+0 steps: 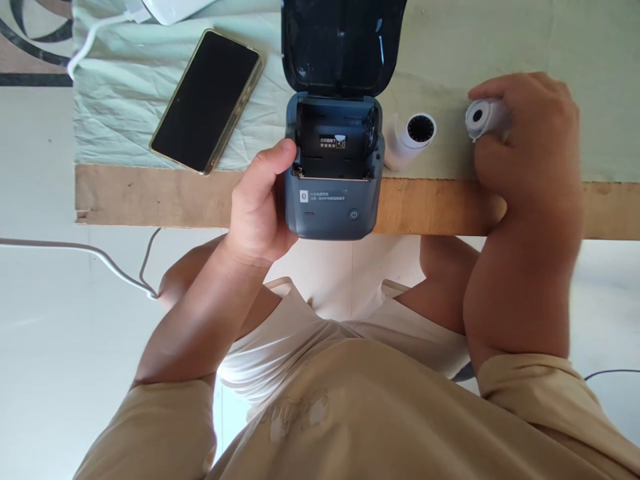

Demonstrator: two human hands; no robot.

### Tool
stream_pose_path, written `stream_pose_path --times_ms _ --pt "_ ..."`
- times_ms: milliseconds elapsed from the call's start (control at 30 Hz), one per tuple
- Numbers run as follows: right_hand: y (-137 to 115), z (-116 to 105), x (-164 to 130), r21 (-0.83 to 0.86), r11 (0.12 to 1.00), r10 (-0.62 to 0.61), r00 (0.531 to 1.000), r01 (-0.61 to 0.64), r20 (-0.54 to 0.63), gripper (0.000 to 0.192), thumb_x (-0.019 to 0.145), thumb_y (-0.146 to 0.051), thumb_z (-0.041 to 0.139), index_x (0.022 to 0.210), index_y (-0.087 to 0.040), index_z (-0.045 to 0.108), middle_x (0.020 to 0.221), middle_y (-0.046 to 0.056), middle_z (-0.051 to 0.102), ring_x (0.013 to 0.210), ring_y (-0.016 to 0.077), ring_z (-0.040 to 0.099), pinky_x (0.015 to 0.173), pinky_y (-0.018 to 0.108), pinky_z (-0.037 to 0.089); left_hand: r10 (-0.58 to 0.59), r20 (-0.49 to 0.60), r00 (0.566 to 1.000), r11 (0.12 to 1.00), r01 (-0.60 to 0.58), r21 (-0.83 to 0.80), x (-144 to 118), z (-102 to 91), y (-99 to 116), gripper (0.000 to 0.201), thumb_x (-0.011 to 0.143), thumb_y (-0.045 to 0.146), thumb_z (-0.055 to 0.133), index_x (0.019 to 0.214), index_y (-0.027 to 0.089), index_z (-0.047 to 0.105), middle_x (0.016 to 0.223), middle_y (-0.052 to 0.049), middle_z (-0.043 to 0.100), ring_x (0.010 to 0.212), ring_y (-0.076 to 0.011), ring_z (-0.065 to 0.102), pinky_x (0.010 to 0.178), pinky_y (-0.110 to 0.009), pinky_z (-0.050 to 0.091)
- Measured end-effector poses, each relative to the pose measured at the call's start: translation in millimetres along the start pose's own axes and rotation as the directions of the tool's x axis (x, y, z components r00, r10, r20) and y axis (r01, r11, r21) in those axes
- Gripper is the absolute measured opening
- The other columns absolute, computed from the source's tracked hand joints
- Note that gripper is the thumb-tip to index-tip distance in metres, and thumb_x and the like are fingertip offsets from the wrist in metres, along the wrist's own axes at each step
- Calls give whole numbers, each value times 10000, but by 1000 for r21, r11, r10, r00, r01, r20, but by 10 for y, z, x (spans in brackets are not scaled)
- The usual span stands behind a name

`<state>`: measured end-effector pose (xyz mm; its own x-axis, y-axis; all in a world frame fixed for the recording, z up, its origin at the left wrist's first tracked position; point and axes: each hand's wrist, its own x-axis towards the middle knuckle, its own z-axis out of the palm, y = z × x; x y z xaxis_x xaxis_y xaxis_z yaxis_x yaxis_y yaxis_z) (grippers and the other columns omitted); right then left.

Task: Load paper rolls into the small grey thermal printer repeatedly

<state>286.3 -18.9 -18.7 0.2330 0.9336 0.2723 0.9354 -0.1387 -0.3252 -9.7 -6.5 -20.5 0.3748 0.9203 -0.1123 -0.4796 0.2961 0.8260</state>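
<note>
A small dark blue label printer (325, 210) is in my left hand (263, 200), whose thumb presses on its left side. The printer's black lid (343, 47) stands raised, and its paper bay shows no roll inside. On the right, my right hand (533, 133) has its fingers closed round a small white paper roll (479, 119), with the cored end showing at the left. Between the printer and that hand, a second white paper roll (400, 150) with a dark core stands on the cloth.
A phone (207, 100) with a dark screen lies left of the printer on the pale green cloth (115, 127). A white cable (95, 37) and part of a white device (175, 8) are at the upper left. The wooden table edge (150, 193) runs across in front of my body.
</note>
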Motion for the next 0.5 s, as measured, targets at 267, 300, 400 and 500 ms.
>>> stream_pose_path --times_ms 267,300,400,500 --pt "-24 1 -37 18 998 60 997 -59 -47 731 647 8 567 1329 -250 622 1250 37 738 1154 259 712 1006 455 570 -15 26 1000 1000 15 6 -6 57 28 327 985 467 549 1041 225 763 913 -62 764 1244 -338 720 984 -450 643" --pt "-23 5 -43 29 998 53 997 -52 -58 715 645 -3 566 1317 -238 622 1235 37 733 1131 251 708 991 445 562 -9 26 1000 1000 9 -9 -2 72 29 320 980 459 563 1027 215 763 937 -61 770 1255 -339 715 991 -455 648" --pt "-11 22 -55 58 998 20 998 -17 -67 686 655 -20 540 1319 -176 613 1223 60 711 1104 236 689 974 426 538 -13 20 1000 999 13 -42 21 117 22 333 980 455 591 968 165 756 1025 -81 774 1303 -356 686 1040 -480 643" --pt "14 47 -43 72 997 2 998 3 -62 623 691 -29 526 1289 -182 607 1224 68 691 1106 224 672 971 404 522 -23 34 999 999 24 -26 44 156 34 405 1032 469 536 956 138 757 1087 -105 767 1314 -357 667 1069 -467 632"
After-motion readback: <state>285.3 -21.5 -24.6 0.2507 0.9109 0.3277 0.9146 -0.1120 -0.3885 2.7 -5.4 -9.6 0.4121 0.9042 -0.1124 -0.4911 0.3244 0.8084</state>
